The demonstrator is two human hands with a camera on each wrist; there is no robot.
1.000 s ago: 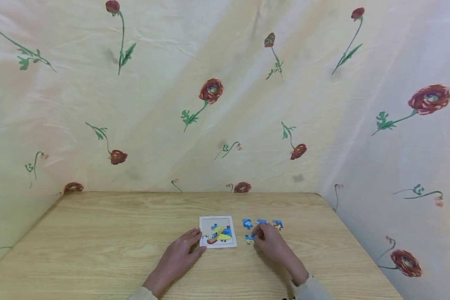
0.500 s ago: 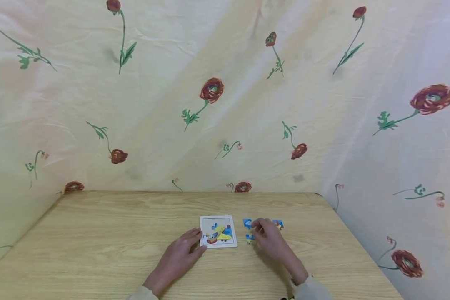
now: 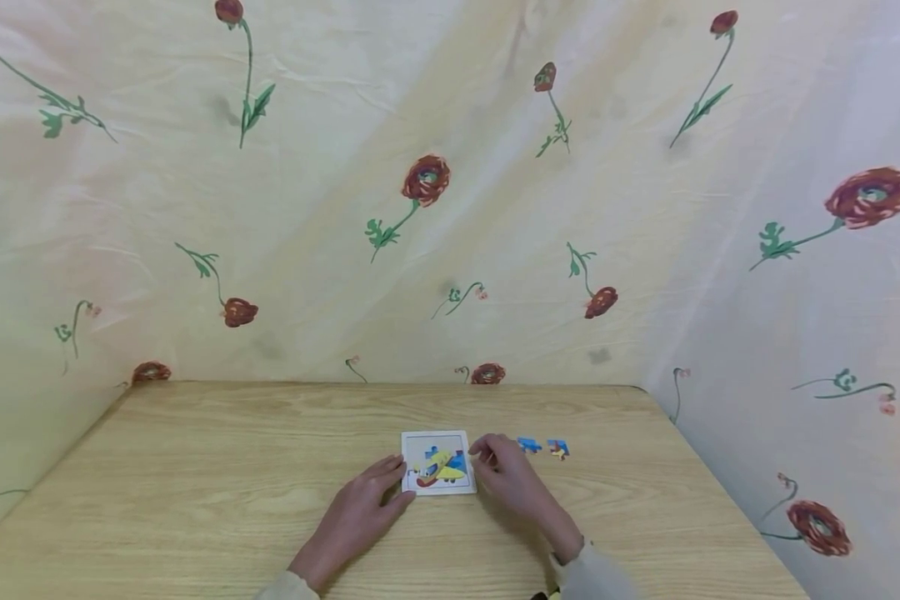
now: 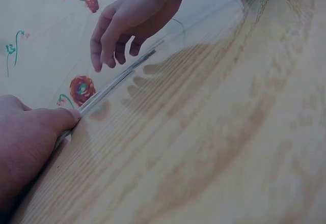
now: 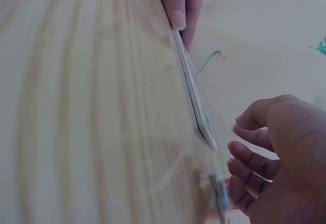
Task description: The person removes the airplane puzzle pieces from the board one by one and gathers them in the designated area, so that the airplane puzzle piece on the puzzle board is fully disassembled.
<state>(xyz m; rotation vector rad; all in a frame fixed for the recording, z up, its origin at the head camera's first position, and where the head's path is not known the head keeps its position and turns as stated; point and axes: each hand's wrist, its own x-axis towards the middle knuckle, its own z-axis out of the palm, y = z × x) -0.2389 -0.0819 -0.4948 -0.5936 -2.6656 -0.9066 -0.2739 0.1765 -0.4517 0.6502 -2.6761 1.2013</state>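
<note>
A white-framed jigsaw board [image 3: 444, 441] with a yellow airplane picture, partly filled with pieces, lies on the table. My left hand [image 3: 365, 502] holds it by the near left corner, thumb on the near edge and fingers along the left side. My right hand [image 3: 506, 475] hovers at the board's right edge with loosely bent fingers. In the right wrist view nothing shows between the fingers of the right hand [image 5: 277, 158]. A blue puzzle piece [image 3: 528, 445] and a blue, red and yellow puzzle piece [image 3: 558, 449] lie beyond it; the hand hides the spot where other pieces lay.
The wood-grain table [image 3: 255, 450] reaches back to a cream curtain [image 3: 307, 208] printed with red flowers, which hangs behind and at both sides. Long sleeves cover both forearms.
My right hand has shifted left from over the loose pieces to the board's right edge, uncovering the far blue piece. My left hand stays on the board.
</note>
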